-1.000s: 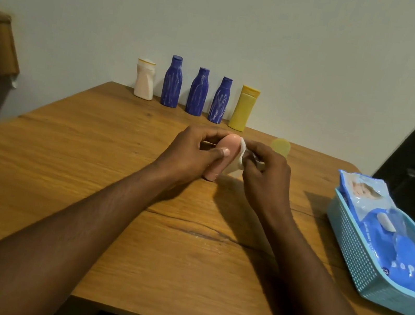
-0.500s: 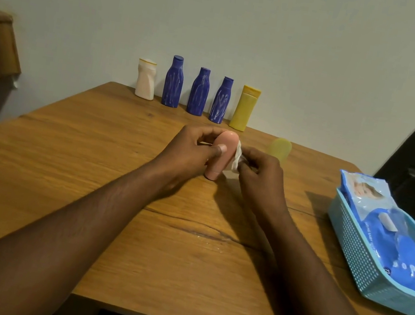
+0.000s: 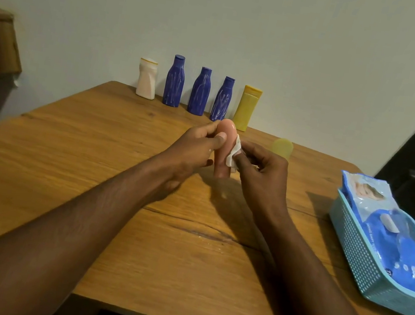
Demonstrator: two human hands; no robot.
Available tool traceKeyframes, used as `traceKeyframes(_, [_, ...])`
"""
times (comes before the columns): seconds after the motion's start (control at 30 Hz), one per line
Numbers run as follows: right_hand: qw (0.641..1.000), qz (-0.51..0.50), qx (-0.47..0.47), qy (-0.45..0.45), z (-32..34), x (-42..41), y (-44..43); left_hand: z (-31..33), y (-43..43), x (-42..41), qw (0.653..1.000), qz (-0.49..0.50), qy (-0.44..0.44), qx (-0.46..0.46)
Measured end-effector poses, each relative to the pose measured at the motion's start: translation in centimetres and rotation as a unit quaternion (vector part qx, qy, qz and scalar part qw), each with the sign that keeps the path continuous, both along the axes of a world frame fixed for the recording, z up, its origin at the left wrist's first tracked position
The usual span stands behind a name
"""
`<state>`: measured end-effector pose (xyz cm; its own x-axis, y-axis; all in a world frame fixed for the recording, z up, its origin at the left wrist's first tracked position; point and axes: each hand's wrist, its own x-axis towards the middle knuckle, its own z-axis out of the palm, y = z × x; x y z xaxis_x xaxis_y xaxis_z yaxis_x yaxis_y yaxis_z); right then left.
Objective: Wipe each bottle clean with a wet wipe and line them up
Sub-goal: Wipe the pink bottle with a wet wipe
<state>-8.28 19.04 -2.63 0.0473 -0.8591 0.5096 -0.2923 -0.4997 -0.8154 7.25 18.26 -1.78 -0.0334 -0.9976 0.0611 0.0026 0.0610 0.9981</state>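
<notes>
Standing in a row — five bottles (image 3: 200, 90), three blue.

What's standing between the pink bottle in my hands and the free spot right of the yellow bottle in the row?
Nothing visible. The pink bottle, gripped by the left hand, has an open way to the spot beside the yellow bottle. A pale yellow bottle stands just right of that way, not across it.

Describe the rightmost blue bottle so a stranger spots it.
At the wooden table's far edge, five bottles line the wall. Fourth from the left, beside the yellow bottle, stands the blue bottle: the shortest of the three blue ones.
</notes>
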Motion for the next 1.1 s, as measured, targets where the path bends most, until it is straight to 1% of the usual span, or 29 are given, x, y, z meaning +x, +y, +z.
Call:
traceKeyframes(0.17, [0.999, 0.021, -0.018, -0.023, 0.2, 0.1, 0.3, 0.3, 0.5, 0.2, 0.999, -0.029, 0.011, -0.019])
traceKeyframes(0.37, [0.999, 0.005, -0.023, -0.042, 0.5, -0.2, 0.5, 0.3, 0.9, 0.6, 0.999, -0.014, 0.023, -0.044])
traceKeyframes(0.63, [0.998, -0.033, -0.039, -0.039, 0.8, -0.2, 0.3, 0.8, 1.6, 0.3, 0.998, -0.050, 0.024, -0.040])
traceKeyframes(0.7, [0.998, -0.029, -0.037, -0.037, 0.8, -0.1, 0.3, 0.8, 1.5, 0.2, 0.998, -0.037, 0.029, -0.035])
traceKeyframes(0.83, [1.000, -0.003, -0.017, -0.015, 0.7, -0.3, 0.2, 0.6, 1.1, 0.4, 0.998, 0.028, 0.060, -0.014])
traceKeyframes(0.93, [1.000, 0.016, 0.012, 0.008, 0.5, -0.3, 0.0, 0.8, 1.2, 0.7, 0.994, 0.054, 0.095, 0.007])
traceKeyframes(1.1, [0.997, 0.013, 0.061, 0.039, 0.3, -0.3, -0.2, 0.9, 1.0, 1.1, 0.982, 0.094, 0.161, 0.041])
